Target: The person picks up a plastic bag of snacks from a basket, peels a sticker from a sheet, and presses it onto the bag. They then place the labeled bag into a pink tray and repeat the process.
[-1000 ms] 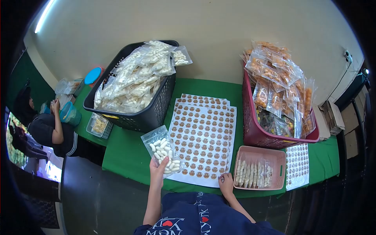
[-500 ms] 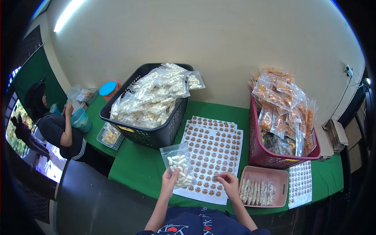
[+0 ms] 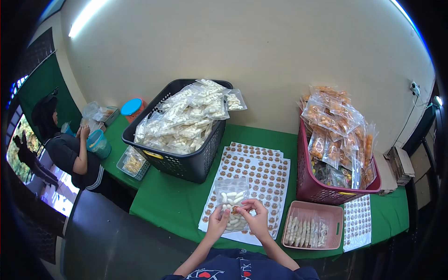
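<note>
My left hand (image 3: 217, 223) grips the left side of a clear zip bag (image 3: 232, 187) filled with white, stick-shaped pieces. A small round brown sticker (image 3: 234, 210) lies against the front of the bag, between my two thumbs. My right hand (image 3: 255, 218) is closed at the sticker's right edge, its fingertips touching the bag. Beneath the bag, white sheets of round stickers (image 3: 266, 179) are spread on the green tablecloth (image 3: 172, 200).
A black basket (image 3: 179, 165) heaped with similar bags stands behind on the left. On the right are a maroon basket (image 3: 322, 192) of orange-filled bags, a pink tray (image 3: 337, 212) of packed bags and another sticker sheet (image 3: 357, 221). A person (image 3: 70, 149) works at far left.
The bag has moved right in my left hand, over the sticker sheets. My right hand has come left and brought the sticker against the bag's front.
</note>
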Demonstrator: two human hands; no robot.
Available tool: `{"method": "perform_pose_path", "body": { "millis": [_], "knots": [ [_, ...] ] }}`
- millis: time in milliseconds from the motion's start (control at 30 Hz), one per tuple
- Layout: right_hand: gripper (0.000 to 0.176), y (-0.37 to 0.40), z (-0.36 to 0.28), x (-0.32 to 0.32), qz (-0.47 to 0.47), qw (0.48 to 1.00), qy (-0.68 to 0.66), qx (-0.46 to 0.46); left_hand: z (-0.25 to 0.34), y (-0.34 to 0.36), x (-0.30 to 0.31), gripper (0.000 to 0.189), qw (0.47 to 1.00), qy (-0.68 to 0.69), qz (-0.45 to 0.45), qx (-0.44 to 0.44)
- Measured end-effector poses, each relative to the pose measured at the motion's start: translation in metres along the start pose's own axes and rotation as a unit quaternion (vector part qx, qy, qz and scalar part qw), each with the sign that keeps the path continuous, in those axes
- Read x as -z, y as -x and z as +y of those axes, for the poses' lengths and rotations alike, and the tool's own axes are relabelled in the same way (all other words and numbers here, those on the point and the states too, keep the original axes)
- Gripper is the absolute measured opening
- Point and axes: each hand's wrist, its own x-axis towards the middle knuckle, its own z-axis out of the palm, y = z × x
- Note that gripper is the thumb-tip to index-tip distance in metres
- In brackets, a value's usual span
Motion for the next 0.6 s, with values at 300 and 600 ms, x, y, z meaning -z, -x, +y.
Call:
{"method": "perform_pose_path", "body": {
  "millis": [300,600],
  "knots": [
    [0.020,-0.001,0.000,-0.001,0.035,0.999,-0.019,0.010,0.011,-0.001,-0.014,0.034,1.000,0.022,-0.004,-0.020],
    [0.023,0.001,0.004,-0.002,0.035,0.996,0.066,0.057,0.002,-0.003,-0.008,0.036,0.999,0.043,-0.008,-0.028]
  ]
}}
